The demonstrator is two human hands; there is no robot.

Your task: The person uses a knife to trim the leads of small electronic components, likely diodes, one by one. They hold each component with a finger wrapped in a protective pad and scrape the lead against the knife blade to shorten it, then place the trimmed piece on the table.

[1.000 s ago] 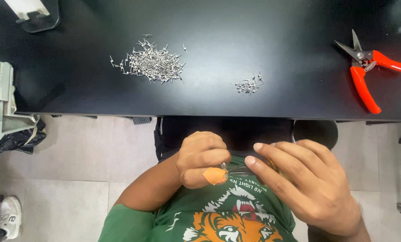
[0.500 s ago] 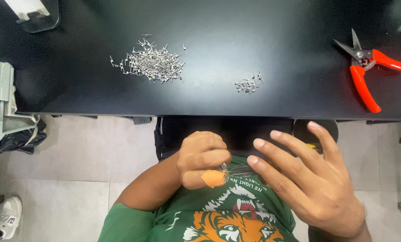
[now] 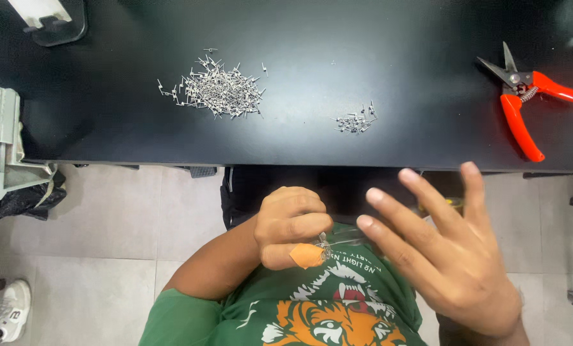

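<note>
My left hand (image 3: 291, 225) is closed in front of my chest, below the table edge. It pinches a small metal pin (image 3: 323, 242) between the fingers and the thumb, which wears an orange plaster (image 3: 307, 255). A thin clear strand (image 3: 345, 237) runs from the pin toward the right. My right hand (image 3: 447, 256) is just right of it, fingers spread, holding nothing. On the black table (image 3: 312, 38) lie a large heap of small metal pins (image 3: 216, 90) and a smaller heap (image 3: 356, 120).
Red-handled snips (image 3: 523, 96) lie at the table's right end. A dark stand (image 3: 49, 22) sits at the far left corner, and a grey-green device (image 3: 1, 141) at the left edge. Below are a grey tiled floor (image 3: 126, 224) and a white shoe (image 3: 11, 311).
My right hand has opened: its fingers were curled next to the left hand and are now spread and lifted away to the right. The left hand has stayed put.
</note>
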